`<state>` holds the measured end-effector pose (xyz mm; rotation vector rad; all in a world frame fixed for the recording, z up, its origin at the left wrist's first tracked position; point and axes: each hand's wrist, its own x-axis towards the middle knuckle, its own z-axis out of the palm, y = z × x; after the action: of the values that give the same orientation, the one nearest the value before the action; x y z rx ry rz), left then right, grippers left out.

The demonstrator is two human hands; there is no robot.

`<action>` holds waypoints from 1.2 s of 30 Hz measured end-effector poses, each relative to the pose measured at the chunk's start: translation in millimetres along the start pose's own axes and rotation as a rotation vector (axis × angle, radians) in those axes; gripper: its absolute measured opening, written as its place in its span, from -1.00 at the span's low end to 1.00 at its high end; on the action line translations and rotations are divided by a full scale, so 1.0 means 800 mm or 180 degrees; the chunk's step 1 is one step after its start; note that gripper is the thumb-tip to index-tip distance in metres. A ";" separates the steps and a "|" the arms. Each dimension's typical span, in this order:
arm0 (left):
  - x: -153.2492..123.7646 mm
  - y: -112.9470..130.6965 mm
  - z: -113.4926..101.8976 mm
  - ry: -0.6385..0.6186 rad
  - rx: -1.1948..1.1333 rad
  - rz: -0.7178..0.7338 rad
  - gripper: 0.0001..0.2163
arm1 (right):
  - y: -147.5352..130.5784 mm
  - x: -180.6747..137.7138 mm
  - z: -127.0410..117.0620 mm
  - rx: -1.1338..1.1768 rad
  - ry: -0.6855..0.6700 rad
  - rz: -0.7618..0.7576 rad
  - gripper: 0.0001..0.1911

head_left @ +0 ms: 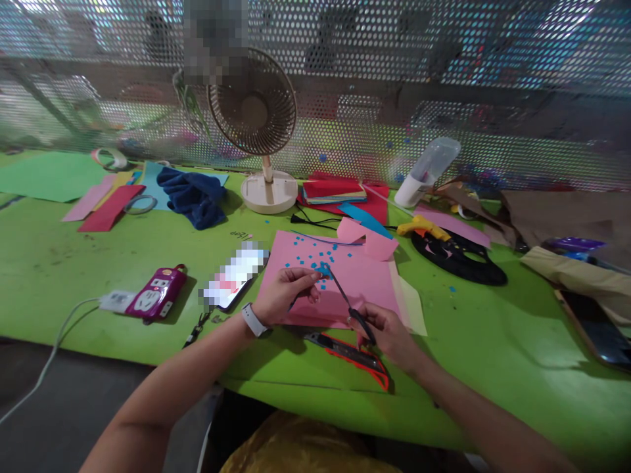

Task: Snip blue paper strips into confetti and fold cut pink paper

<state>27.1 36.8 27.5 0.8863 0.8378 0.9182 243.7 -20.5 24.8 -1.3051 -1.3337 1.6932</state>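
Pinched in the fingers of my left hand (290,292) is a small piece of blue paper (323,269). My right hand (382,328) is closed around the dark handles of a pair of scissors (342,289), whose blades reach up to the blue paper. Beneath both hands lies a pink paper sheet (280,253), scattered with several tiny blue paper bits (323,255). Just below my right hand, a black and orange utility knife (352,355) rests on the green table. Part of the blue paper is hidden by my left fingers.
A fan (269,194) stands behind the pink sheet. To the left are a lit phone (239,276) and a purple power strip (158,295). At right lie a yellow-handled tool (424,226), a black object (468,266) and another phone (594,328). Perforated metal mesh (345,125) borders the back.
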 end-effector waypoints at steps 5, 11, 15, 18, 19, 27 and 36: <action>0.000 -0.001 -0.001 0.0037 -0.0051 0.0063 -0.73 | -0.001 -0.001 0.000 -0.0025 0.0031 0.0043 -0.54; 0.000 -0.001 0.000 0.0046 -0.0070 0.0007 -0.71 | -0.006 -0.003 0.005 -0.0117 -0.0062 0.0193 -0.49; -0.001 -0.001 0.002 -0.0039 -0.0054 -0.0030 -0.72 | -0.006 -0.004 0.007 -0.0148 -0.0076 0.0220 -0.47; -0.001 -0.001 0.002 -0.0047 -0.0043 -0.0019 -0.72 | -0.004 -0.003 0.006 -0.0117 -0.0106 0.0180 -0.50; -0.001 -0.002 0.001 -0.0032 -0.0037 -0.0023 -0.72 | -0.003 -0.003 0.005 -0.0112 -0.0117 0.0166 -0.51; -0.001 0.000 0.001 0.0013 0.0062 -0.0058 -0.73 | -0.009 -0.004 0.007 -0.0047 -0.0107 0.0194 -0.51; 0.000 -0.003 -0.001 0.0058 0.0065 0.0021 -0.72 | -0.012 -0.004 0.007 -0.0050 -0.0047 0.0159 -0.51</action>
<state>26.9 36.3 25.4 0.9002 0.8617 0.9261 238.5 -22.7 35.0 -1.3478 -1.3355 1.7323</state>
